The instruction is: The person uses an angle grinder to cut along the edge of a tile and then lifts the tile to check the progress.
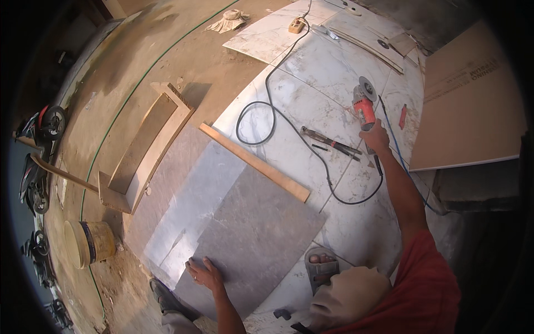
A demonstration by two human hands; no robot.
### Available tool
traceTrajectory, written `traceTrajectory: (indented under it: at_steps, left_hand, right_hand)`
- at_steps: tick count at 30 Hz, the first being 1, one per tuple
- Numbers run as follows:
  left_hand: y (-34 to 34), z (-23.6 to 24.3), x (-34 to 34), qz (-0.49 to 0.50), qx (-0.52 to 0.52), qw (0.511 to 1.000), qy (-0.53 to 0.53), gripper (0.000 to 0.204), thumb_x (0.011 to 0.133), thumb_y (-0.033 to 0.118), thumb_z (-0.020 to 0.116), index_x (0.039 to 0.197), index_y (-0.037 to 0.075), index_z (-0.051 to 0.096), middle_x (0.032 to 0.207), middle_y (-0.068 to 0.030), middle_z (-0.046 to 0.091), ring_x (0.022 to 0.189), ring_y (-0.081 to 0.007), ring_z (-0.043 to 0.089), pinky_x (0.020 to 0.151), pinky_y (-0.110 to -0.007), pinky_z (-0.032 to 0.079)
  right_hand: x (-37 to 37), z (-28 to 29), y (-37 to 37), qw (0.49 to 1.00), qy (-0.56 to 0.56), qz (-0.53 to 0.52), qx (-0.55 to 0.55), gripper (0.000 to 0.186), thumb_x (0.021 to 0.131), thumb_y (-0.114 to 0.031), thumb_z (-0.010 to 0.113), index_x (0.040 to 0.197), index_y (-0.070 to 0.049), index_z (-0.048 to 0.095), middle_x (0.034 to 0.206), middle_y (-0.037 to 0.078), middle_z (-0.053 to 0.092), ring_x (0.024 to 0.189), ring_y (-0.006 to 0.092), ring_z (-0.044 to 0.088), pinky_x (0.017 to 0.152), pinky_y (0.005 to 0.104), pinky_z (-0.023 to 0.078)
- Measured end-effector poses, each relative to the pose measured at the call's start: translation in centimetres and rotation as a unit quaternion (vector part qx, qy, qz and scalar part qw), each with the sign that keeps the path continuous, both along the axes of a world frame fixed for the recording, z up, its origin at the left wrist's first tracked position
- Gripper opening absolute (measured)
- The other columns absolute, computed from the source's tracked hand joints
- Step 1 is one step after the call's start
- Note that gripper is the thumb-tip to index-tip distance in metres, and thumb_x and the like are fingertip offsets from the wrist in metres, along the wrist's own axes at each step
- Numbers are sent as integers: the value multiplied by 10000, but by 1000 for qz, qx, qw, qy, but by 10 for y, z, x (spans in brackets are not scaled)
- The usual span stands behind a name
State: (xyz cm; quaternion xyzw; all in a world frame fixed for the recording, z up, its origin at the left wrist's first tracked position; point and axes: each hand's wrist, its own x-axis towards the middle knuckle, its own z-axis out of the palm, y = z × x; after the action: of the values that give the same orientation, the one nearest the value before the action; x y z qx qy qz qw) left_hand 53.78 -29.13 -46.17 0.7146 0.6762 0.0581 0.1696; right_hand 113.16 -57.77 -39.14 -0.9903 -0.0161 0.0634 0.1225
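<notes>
A red angle grinder (364, 111) with a round disc is in my right hand (376, 137), over the white marbled tiles on the right. My fingers wrap its body; its black cord trails from the rear. My left hand (204, 274) lies with fingers spread on a large grey tile (261, 222), near its front left edge. A bright, lighter band crosses this tile. Along the tile's far right edge lies a wooden strip (256, 162). Pliers or cutters with red and black handles (331, 143) rest on the floor, left of the grinder.
The black cord (272, 111) loops across the white tiles to a socket block (297, 25). A wooden trough (150, 145) and a yellow bucket (92, 244) stand at left. A brown board (473, 100) leans at right, near a red tool (403, 114). Motorbikes (39, 178) line the far left.
</notes>
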Motion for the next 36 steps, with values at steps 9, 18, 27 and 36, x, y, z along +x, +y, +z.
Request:
traceTrajectory:
  at_steps: [9, 18, 27, 36]
  left_hand:
    - [-1, -26, -27, 56, -6, 997, 55, 644, 999, 502, 426, 1524, 147, 307, 1609, -174, 187, 1505, -318, 149, 1146, -651, 96]
    - [-6, -40, -28, 35, -8, 997, 70, 694, 1005, 539, 378, 1547, 124, 251, 1620, -175, 152, 1514, -316, 113, 1147, -660, 61]
    - [-5, -26, -20, 50, 10, 997, 64, 660, 1009, 463, 381, 1531, 73, 272, 1607, -218, 157, 1510, -369, 82, 1154, -645, 18]
    - [-2, -25, -36, 52, 7, 999, 9, 676, 1004, 494, 407, 1516, 66, 296, 1600, -216, 174, 1503, -379, 107, 1150, -654, 21]
  right_hand:
    - [23, -47, -15, 996, -51, 16, -72, 701, 748, -393, 735, 1273, -57, 415, 1073, 266, 641, 1018, 442, 650, 856, 510, 517]
    - [21, -65, -16, 993, -62, 13, -96, 848, 753, -523, 766, 1354, -68, 376, 1146, 248, 604, 1016, 410, 660, 834, 493, 538]
    - [18, -81, -17, 996, -62, 23, -68, 895, 784, -612, 692, 1418, -74, 361, 1184, 262, 595, 1068, 434, 629, 871, 528, 509]
    - [26, -78, -25, 982, -150, 96, -69, 770, 885, -478, 649, 1445, -20, 384, 1347, 258, 519, 1214, 422, 540, 1012, 504, 431]
